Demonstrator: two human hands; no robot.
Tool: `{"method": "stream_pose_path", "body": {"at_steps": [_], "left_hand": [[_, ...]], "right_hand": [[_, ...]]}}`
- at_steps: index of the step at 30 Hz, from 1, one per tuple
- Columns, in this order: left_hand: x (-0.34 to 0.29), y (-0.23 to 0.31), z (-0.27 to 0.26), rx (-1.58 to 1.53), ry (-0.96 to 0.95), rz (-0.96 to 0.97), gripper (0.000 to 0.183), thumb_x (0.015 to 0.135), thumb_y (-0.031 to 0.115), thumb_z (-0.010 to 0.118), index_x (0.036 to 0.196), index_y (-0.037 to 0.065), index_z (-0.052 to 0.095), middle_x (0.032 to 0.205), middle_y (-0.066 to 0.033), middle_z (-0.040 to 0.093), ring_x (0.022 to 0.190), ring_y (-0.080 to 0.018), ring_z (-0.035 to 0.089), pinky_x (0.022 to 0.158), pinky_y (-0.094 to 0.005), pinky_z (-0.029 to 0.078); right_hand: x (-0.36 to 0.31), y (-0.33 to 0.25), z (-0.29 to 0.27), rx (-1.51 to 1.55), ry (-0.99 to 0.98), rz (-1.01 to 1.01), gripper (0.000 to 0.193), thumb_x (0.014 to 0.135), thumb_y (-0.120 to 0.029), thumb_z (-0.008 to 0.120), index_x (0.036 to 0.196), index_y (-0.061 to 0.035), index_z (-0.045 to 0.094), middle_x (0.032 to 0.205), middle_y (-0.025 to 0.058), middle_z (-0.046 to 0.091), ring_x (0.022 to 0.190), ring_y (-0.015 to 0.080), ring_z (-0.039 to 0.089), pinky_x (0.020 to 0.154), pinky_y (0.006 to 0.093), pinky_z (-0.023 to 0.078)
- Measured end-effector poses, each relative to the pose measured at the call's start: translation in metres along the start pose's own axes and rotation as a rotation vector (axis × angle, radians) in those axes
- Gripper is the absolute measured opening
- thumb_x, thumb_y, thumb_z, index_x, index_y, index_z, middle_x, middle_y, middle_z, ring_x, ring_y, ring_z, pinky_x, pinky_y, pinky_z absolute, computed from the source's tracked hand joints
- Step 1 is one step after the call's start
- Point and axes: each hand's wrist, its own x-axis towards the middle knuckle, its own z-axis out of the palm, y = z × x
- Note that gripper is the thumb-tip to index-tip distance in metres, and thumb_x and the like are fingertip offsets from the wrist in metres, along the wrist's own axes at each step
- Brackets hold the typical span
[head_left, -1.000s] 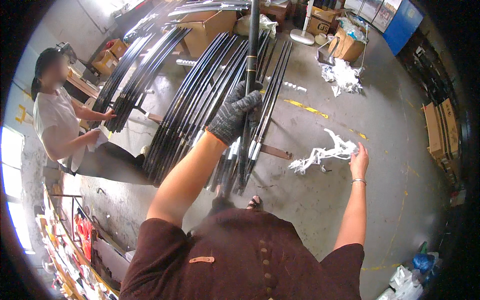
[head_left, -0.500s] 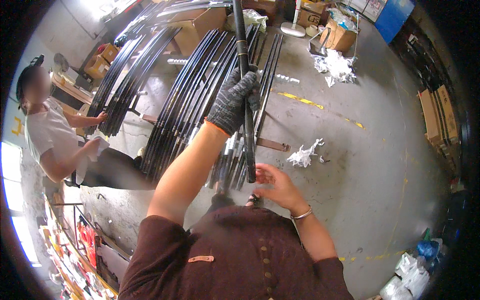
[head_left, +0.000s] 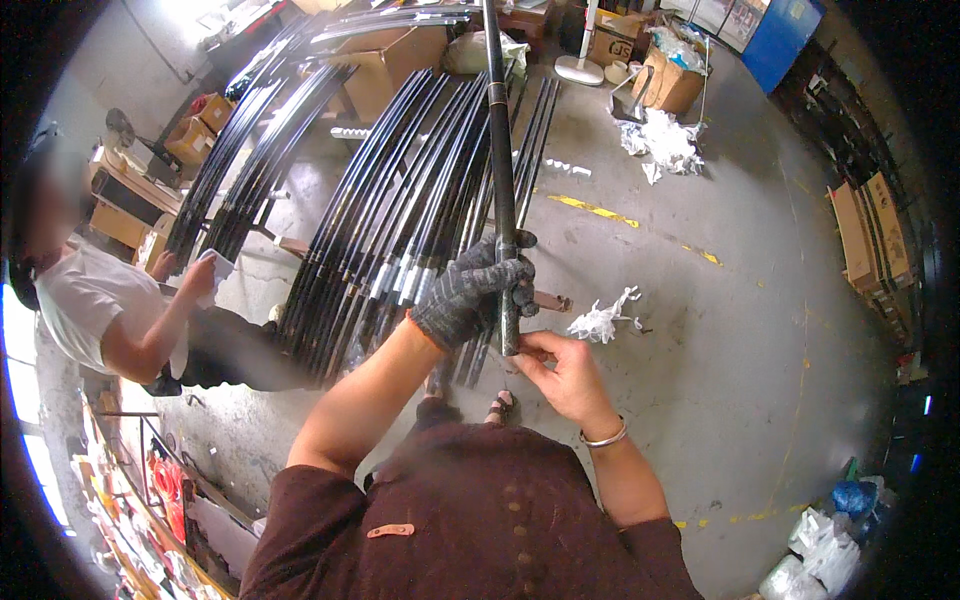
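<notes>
A long black pole [head_left: 503,160] stands nearly upright before me, its top running out past the upper edge of the view. My left hand [head_left: 475,292], in a dark grey knit glove with an orange cuff, is closed round the pole a little above its lower end. Bare and wearing a silver bangle, my right hand [head_left: 562,372] has thumb and fingers pinched together against the pole's bottom end. Whatever lies between those fingertips is too small to make out. Just beyond, many similar dark poles [head_left: 365,190] lie side by side on a rack.
At left a co-worker [head_left: 115,310] in a white shirt holds a white cloth or paper by a second pole stack [head_left: 235,200]. Crumpled white scraps [head_left: 603,315] lie on the floor to the right. Cardboard boxes [head_left: 872,232] stand at the far right; plastic bags [head_left: 825,548] lie lower right.
My left hand has come down the view to near the pole's lower end. My right fingers, apart before, now pinch at that end. The co-worker has shifted left, hands closer together.
</notes>
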Motion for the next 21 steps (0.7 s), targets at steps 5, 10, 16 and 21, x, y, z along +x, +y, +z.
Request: {"method": "stream_pose_path", "body": {"at_steps": [5, 10, 16, 21], "left_hand": [[-0.001, 0.005, 0.003, -0.021, -0.001, 0.023, 0.048, 0.083, 0.01, 0.066, 0.126, 0.005, 0.045, 0.086, -0.0037, 0.056, 0.071, -0.0161, 0.059, 0.068, -0.0354, 0.055], [-0.001, 0.004, 0.002, 0.04, -0.011, 0.076, 0.05, 0.084, 0.008, 0.065, 0.13, 0.006, 0.044, 0.088, -0.005, 0.056, 0.074, -0.0173, 0.059, 0.068, -0.0352, 0.054], [0.0, 0.002, 0.014, 0.015, 0.011, 0.056, 0.049, 0.084, 0.008, 0.064, 0.128, 0.006, 0.043, 0.087, -0.0047, 0.055, 0.073, -0.0171, 0.059, 0.068, -0.0346, 0.054], [0.005, -0.004, 0.015, 0.02, 0.0, 0.04, 0.053, 0.084, 0.011, 0.066, 0.13, 0.005, 0.041, 0.087, -0.0055, 0.056, 0.073, -0.0179, 0.058, 0.067, -0.0348, 0.054]], "right_hand": [[-0.002, -0.006, -0.001, -0.154, 0.076, -0.08, 0.01, 0.082, -0.003, 0.066, 0.089, 0.0042, 0.065, 0.075, 0.0083, 0.067, 0.065, 0.0094, 0.06, 0.06, 0.0252, 0.05], [0.0, -0.013, -0.007, -0.171, 0.156, -0.193, 0.008, 0.078, -0.002, 0.065, 0.085, 0.0025, 0.064, 0.073, 0.0081, 0.066, 0.059, 0.0094, 0.06, 0.053, 0.0241, 0.047], [-0.002, -0.015, -0.005, -0.366, 0.188, -0.231, 0.008, 0.075, -0.002, 0.066, 0.082, 0.0021, 0.063, 0.07, 0.0113, 0.063, 0.056, 0.0197, 0.062, 0.051, 0.0288, 0.046], [-0.005, -0.011, -0.005, -0.361, 0.227, -0.213, 0.006, 0.074, -0.002, 0.066, 0.078, 0.0013, 0.062, 0.066, 0.0133, 0.06, 0.055, 0.0251, 0.06, 0.05, 0.0323, 0.046]]}}
